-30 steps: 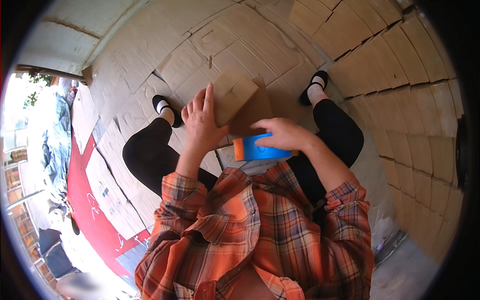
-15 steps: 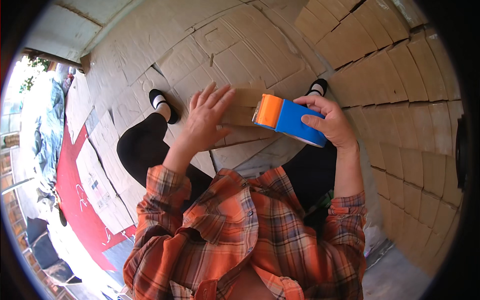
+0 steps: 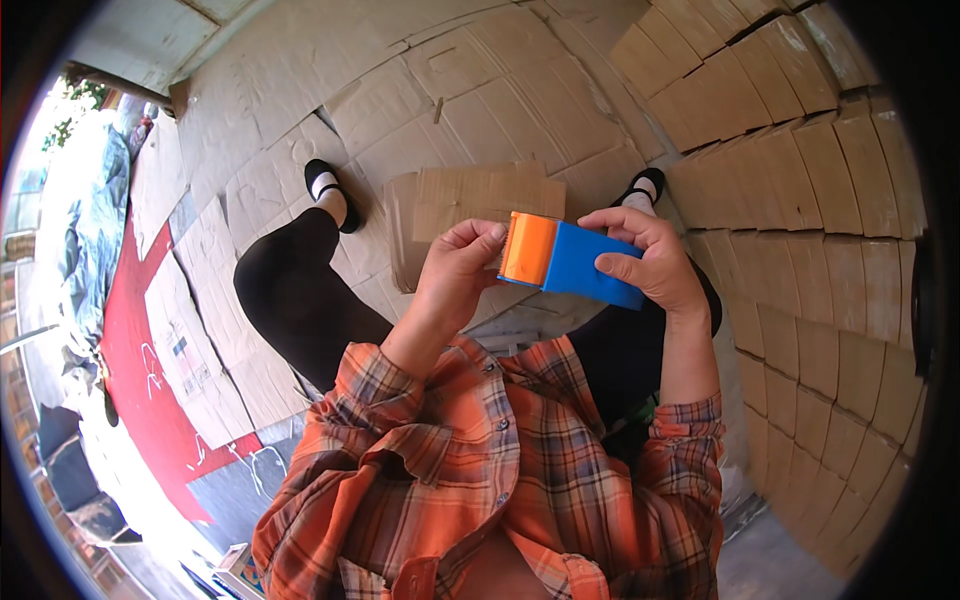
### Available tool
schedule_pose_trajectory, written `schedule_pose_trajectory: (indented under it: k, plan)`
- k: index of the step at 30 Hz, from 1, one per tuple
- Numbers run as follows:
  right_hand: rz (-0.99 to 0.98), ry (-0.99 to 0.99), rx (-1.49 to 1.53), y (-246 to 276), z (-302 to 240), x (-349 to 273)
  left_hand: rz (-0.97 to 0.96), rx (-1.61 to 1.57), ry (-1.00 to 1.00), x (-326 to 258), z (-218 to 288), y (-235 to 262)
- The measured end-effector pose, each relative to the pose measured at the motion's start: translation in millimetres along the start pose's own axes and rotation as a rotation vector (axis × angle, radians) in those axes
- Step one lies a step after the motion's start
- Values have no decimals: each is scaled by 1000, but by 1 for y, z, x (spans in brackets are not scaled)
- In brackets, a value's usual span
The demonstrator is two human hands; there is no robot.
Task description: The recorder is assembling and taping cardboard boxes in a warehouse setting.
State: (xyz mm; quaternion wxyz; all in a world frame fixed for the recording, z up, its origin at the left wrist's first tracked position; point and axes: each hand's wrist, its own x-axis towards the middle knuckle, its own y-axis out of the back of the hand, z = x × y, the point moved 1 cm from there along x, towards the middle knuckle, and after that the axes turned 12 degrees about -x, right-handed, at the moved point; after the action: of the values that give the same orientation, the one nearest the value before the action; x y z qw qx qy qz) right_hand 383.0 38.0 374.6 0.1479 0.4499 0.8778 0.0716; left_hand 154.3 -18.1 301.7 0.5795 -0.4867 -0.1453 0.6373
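My right fingers (image 3: 622,267) hide part of the blue-and-orange tape dispenser (image 3: 572,258), which itself blocks some of the cardboard box (image 3: 478,192) beneath.

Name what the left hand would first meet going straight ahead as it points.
The left hand likely meets the orange end of the tape dispenser first; whether they touch is unclear.

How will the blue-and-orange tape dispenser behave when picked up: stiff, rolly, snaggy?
The tape dispenser is probably stiff: its blue body shows no visible bend in the right hand. Set down on a side, it seems unlikely to roll, given that body's flat face and straight edges. The toothed edge at its orange end may snag.
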Motion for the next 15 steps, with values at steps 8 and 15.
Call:
schedule_pose_trajectory:
  k: [8,15]
  plan:
    - [-63,-54,-62,-11,-12,7,67,472,-372,0,16,12]
    - [-2,-48,-211,7,-29,10,217,620,-605,1,75,51]
